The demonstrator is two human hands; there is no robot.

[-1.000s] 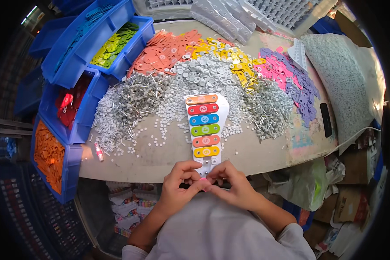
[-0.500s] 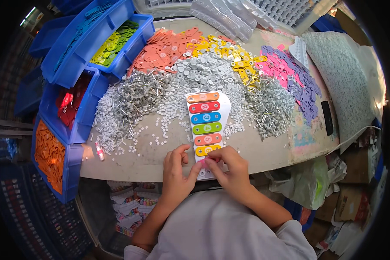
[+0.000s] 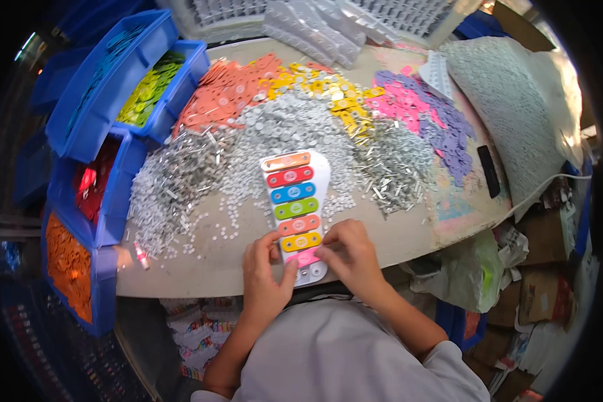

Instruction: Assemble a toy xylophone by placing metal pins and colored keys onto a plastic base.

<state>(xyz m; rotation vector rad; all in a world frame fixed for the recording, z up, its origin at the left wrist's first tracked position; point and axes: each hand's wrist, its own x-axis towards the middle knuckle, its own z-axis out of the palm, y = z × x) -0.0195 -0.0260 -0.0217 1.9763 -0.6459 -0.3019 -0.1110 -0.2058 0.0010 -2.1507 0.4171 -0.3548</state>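
A toy xylophone [image 3: 319, 177] with a white base lies near the table's front edge, its coloured bars lined up in a column. The lowest bar is a pink bar [image 3: 304, 258], set below a yellow bar [image 3: 301, 242]. My left hand [image 3: 264, 281] is closed at the base's left edge, its thumb by the pink bar's left end. At that bar's right end, my right hand [image 3: 354, 254] pinches with thumb and forefinger. Below the pink bar, the base's bare end [image 3: 311, 273] shows small round fittings.
Heaps of white caps [image 3: 295, 120], metal pins [image 3: 395, 174], coral bars [image 3: 228, 90] and purple bars [image 3: 452, 134] spread behind the xylophone. Blue bins [image 3: 104, 275] line the left. A black phone-like slab [image 3: 488, 171] and a grey-white sack [image 3: 509, 100] lie right.
The pink bar now lies flat across the base; before, my fingers covered it. My hands have moved apart to its two ends. The whole view has shifted slightly.
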